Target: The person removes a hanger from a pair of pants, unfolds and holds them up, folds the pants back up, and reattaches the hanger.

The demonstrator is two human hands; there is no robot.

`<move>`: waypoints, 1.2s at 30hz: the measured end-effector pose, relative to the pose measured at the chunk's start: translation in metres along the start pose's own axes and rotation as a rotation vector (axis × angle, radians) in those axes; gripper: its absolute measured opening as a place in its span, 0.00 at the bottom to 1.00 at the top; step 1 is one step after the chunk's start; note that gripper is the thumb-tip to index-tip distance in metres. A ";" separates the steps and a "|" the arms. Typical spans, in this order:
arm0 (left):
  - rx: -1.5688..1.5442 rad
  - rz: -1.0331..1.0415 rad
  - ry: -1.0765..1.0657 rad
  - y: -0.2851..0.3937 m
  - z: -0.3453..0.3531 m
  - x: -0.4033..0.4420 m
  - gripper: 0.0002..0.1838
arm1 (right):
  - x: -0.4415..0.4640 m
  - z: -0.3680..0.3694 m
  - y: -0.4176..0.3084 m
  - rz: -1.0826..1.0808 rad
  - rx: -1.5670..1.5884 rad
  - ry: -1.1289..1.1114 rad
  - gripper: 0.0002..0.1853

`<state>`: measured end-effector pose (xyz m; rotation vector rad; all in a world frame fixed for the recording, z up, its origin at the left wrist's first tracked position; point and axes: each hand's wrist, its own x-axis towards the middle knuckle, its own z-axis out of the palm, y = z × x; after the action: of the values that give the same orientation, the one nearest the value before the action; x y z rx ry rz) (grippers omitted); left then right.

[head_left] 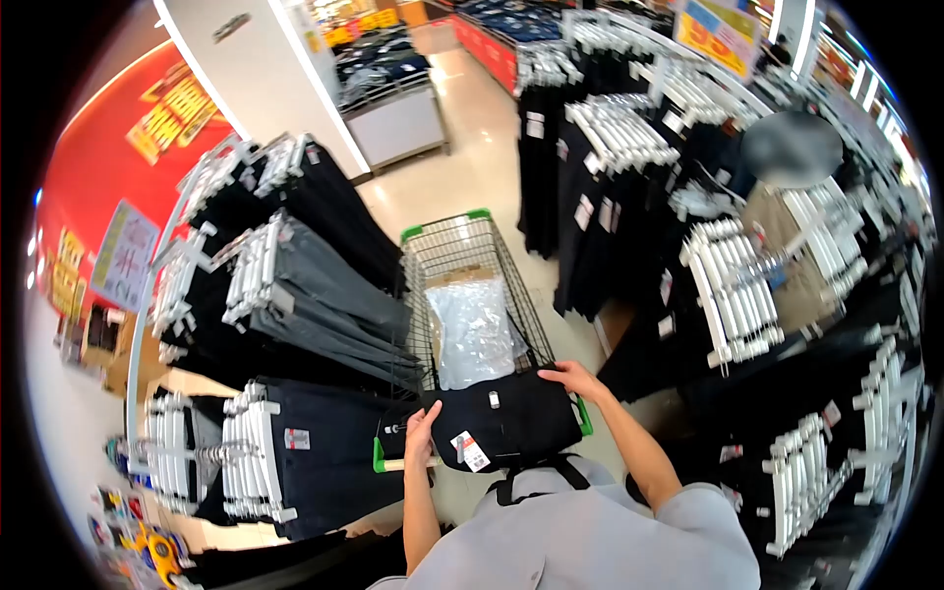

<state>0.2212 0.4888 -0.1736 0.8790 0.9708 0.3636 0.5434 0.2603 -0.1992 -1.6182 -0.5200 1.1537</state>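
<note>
A bundle of folded black trousers (531,418) with a white and red price tag (470,452) lies across the near end of a shopping cart (536,320). My left hand (423,433) grips its left end, thumb on top. At the far right corner, my right hand (573,379) holds the bundle with its fingers partly hidden beneath or behind the cloth. Inside the wire cart is a clear plastic-wrapped pale package (472,329), with a bit of brown cardboard (467,273) behind it. Green trim marks the cart's corners and handle ends.
Racks of grey trousers (329,285) and dark trousers (339,452) on white hangers stand close on the left. More black trousers (590,216) hang on the right, where a person (787,226) is among the racks. A tiled aisle (423,182) runs ahead past a display bin (398,128).
</note>
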 end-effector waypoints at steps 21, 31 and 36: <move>0.195 0.122 0.037 0.006 0.008 0.009 0.10 | -0.026 -0.031 -0.015 -0.153 -0.152 0.144 0.20; 0.028 0.044 0.081 -0.035 -0.021 0.022 0.12 | -0.141 -0.117 -0.171 -0.645 -0.685 1.271 0.10; 0.005 0.038 0.064 -0.034 -0.016 0.021 0.13 | -0.177 -0.148 -0.165 -0.446 -0.845 1.536 0.13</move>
<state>0.2161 0.4887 -0.2163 0.8961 1.0149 0.4242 0.6272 0.1094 0.0260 -2.3391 -0.2524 -0.8790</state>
